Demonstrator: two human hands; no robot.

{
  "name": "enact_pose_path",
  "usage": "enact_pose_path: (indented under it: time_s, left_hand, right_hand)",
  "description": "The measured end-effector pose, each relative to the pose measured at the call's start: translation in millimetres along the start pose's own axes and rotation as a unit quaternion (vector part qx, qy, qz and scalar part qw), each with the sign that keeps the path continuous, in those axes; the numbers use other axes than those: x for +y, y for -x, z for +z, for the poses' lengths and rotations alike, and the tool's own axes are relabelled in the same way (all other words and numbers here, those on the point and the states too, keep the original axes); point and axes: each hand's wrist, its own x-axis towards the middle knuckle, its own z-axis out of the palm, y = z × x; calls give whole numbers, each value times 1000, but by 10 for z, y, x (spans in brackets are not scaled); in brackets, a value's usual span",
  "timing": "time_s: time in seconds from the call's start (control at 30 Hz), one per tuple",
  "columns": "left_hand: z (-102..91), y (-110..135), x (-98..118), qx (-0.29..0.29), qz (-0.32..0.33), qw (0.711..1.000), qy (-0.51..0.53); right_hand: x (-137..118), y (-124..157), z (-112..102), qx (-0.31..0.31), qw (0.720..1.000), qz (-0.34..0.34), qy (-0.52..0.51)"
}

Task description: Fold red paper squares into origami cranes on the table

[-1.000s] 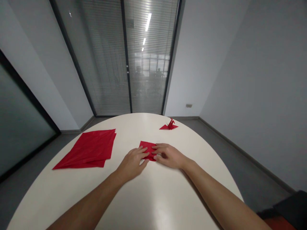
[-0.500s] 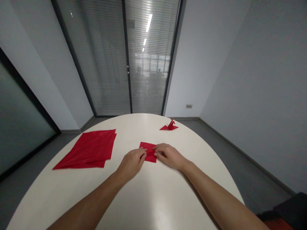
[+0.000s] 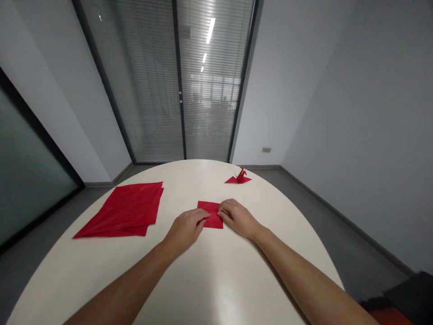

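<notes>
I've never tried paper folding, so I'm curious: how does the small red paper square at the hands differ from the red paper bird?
The paper square lies flat; the paper bird rises up, with spread wings. The left hand and right hand are at the square, but away from the bird. The square is nearer the person than the bird. Both are red.

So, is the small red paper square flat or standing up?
Flat: the small red paper square shows its face upward on the round white table.
</notes>
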Motion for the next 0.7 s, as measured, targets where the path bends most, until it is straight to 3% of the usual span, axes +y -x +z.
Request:
enact_pose_path:
  time_s: [0.27, 0.7]
  left_hand:
    - [-6, -16, 22, -11, 3, 999, -47]
    - [-137, -3, 136, -6, 53, 998, -45]
  right_hand:
    - [-32, -7, -5, 36, 999, -28, -2]
    - [-21, 21, -10, 6, 998, -51, 34]
